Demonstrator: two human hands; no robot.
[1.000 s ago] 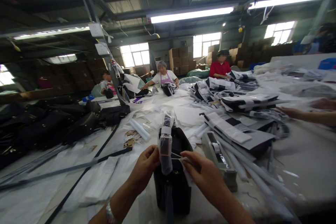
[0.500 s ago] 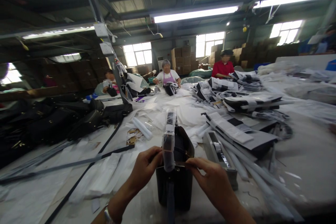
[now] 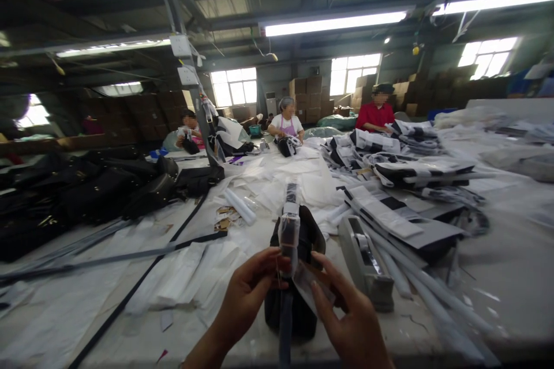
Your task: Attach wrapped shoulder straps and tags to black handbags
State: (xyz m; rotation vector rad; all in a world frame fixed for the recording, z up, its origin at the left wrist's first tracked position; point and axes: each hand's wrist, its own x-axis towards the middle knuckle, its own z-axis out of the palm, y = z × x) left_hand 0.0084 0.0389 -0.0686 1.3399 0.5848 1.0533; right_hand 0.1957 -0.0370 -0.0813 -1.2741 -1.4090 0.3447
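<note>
A black handbag [image 3: 309, 230] stands upright on the white table [image 3: 497, 259] right in front of me. Its handle [image 3: 289, 225] is wrapped in clear plastic and rises above the bag. My left hand [image 3: 251, 294] pinches the wrapped handle at its lower end. My right hand [image 3: 346, 317] is closed on a piece of clear plastic film [image 3: 308, 288] just right of the handle, in front of the bag. Both hands almost touch.
A grey tape dispenser [image 3: 363, 262] sits right of the bag. Wrapped straps and white tubes [image 3: 402, 225] pile up to the right, black bags [image 3: 86, 190] to the left. Three people work at the far end [image 3: 285, 124]. White paper sheets [image 3: 186, 277] lie at left.
The view has shifted slightly, so the bag sits further right and higher. My right hand has dropped from the handle, taking the plastic film lower. The left hand stays at the handle.
</note>
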